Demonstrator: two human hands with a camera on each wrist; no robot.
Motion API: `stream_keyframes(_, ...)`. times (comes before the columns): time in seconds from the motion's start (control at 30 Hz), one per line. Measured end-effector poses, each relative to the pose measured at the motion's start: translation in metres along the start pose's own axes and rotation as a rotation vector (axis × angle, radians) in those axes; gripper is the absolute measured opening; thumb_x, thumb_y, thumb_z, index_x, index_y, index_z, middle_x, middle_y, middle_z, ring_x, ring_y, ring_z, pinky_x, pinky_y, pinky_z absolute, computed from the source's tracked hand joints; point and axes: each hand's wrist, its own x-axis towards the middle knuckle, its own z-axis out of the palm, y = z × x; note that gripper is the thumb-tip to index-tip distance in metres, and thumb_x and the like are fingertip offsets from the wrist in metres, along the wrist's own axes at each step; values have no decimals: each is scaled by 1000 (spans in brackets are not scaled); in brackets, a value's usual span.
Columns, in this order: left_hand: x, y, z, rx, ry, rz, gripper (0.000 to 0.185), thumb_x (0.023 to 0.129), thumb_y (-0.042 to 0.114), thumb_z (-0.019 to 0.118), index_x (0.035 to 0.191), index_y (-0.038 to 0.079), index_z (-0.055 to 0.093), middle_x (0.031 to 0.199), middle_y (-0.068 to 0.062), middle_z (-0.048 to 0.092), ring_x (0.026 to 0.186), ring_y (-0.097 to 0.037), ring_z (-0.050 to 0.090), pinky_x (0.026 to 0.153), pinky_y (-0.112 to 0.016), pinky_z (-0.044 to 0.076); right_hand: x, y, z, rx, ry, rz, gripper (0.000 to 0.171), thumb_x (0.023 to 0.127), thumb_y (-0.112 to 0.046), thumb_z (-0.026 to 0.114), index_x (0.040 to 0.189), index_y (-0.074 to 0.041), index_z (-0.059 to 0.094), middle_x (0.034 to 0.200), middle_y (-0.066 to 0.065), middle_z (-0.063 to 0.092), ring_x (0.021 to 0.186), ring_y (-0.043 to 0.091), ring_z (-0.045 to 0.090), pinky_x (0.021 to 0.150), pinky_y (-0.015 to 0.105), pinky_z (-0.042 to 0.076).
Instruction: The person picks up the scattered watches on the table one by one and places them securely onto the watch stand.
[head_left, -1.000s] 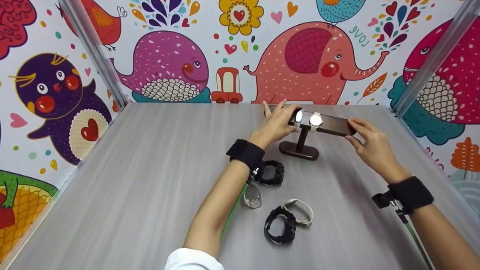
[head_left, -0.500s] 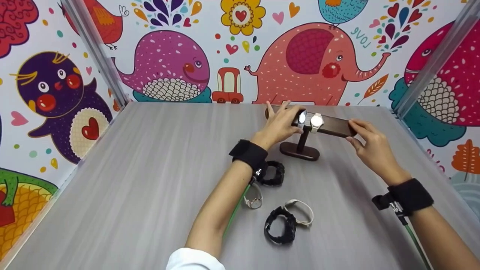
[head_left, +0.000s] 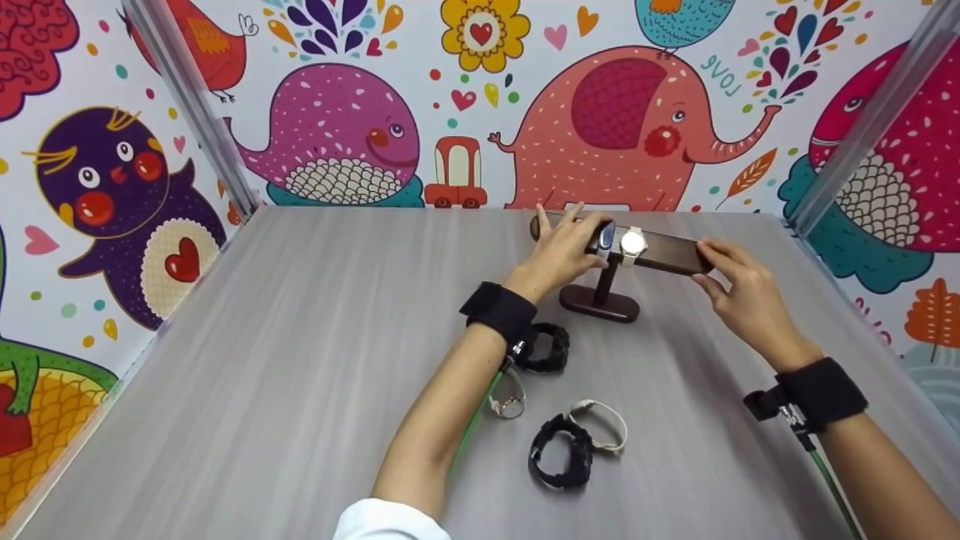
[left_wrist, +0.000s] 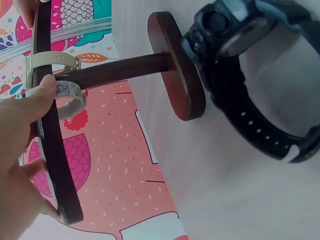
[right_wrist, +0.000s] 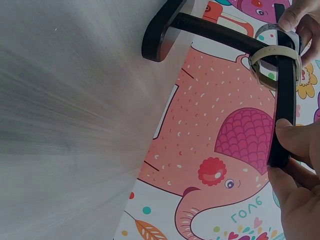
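Little has moved since the earlier frame: both hands sit where they were, and only the grey watch [head_left: 606,236] has turned a touch on the bar, so its face no longer flashes white. Right of centre in the head view, the left hand [head_left: 562,247] lies over the left part of the stand's crossbar [head_left: 667,253], its thumb and fingertips pinching that grey watch where its strap is looped over the bar; the left wrist view shows the thumb [left_wrist: 37,100] pressed on the strap. Just beside it to the right hangs a cream watch [head_left: 633,242], also looped round the bar. The right hand [head_left: 739,289] pinches the bar's right end between thumb and fingers, steadying the stand [head_left: 598,304] by it. To do this well, I would keep that end held firm so the narrow foot does not rock, slide the strap level along the bar rather than twist it, and stop short of the cream watch so that both faces look forward. Lower in the frame, on the grey table [head_left: 262,360], lie two black watches [head_left: 559,450] and two pale ones [head_left: 507,396].
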Motion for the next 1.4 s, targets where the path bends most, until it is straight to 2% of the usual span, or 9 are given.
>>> stream_keyframes(0.17, -3, -2, 1, 23, -9, -1, 68, 89, 33, 73, 149, 23, 44, 149, 2, 56, 156, -22, 21, 120, -72, -4, -1, -1, 1, 26, 11, -17, 47, 85, 7, 72, 132, 7, 61, 126, 25, 64, 112, 41, 63, 95, -9, 22)
stream_keyframes(0.47, -10, -4, -2, 48, -30, 17, 81, 87, 39, 74, 156, 22, 34, 154, 4, 49, 158, -23, 13, 119, -74, -4, -3, 0, 0, 23, -23, -8, 51, 85, 6, 74, 134, 4, 60, 128, 23, 63, 114, 39, 63, 98, -7, 24)
stream_keyframes(0.6, -19, -4, -11, 76, -2, 54, 83, 88, 42, 72, 158, 20, 32, 161, 0, 39, 158, -25, 12, 119, -74, -4, -4, -2, -4, 21, -56, 11, 56, 85, 2, 76, 137, 4, 58, 133, 24, 60, 119, 40, 60, 108, 29, 47)
stream_keyframes(0.7, -31, -7, -21, 72, 31, 88, 79, 91, 43, 69, 157, 17, 34, 164, -4, 32, 157, -27, 14, 119, -73, -4, -6, -7, -7, 37, -75, 39, 61, 84, -2, 78, 140, 5, 54, 142, 27, 52, 128, 44, 51, 103, 62, 44)
stream_keyframes(1.0, -95, -26, -42, -11, -42, 116, 70, 95, 37, 66, 152, 7, 39, 163, -18, 30, 153, -37, 25, 122, -67, 9, -22, -43, -10, 97, -76, 21, 72, 81, -3, 81, 144, 4, 48, 152, 27, 38, 138, 48, 38, 106, 73, 35)
stream_keyframes(1.07, -108, -26, -44, -5, -65, 134, 70, 95, 39, 65, 152, 7, 40, 162, -19, 31, 152, -38, 26, 122, -66, 11, -28, -53, -9, 96, -81, -7, 72, 80, -4, 82, 144, 3, 48, 151, 26, 40, 136, 45, 41, 109, 66, 39)
stream_keyframes(1.17, -124, -21, -47, -9, -100, 158, 71, 94, 42, 65, 152, 8, 40, 161, -18, 33, 152, -38, 26, 123, -65, 12, -36, -66, -6, 100, -77, -68, 75, 78, -4, 84, 143, 2, 50, 150, 26, 43, 135, 42, 44, 120, 33, 35)
stream_keyframes(1.27, -135, -13, -51, -10, -122, 181, 72, 94, 44, 65, 152, 10, 41, 161, -17, 34, 153, -37, 26, 124, -63, 12, -43, -76, -3, 131, -65, -140, 77, 74, -2, 85, 142, 1, 51, 147, 27, 45, 132, 41, 46, 114, 5, 22)
stream_keyframes(1.4, -147, -3, -57, -27, -138, 212, 72, 93, 44, 65, 153, 11, 40, 160, -17, 35, 153, -35, 25, 125, -61, 14, -54, -90, -1, 147, -101, -171, 79, 72, -2, 87, 143, 0, 51, 146, 25, 47, 131, 40, 48, 113, 0, 20)
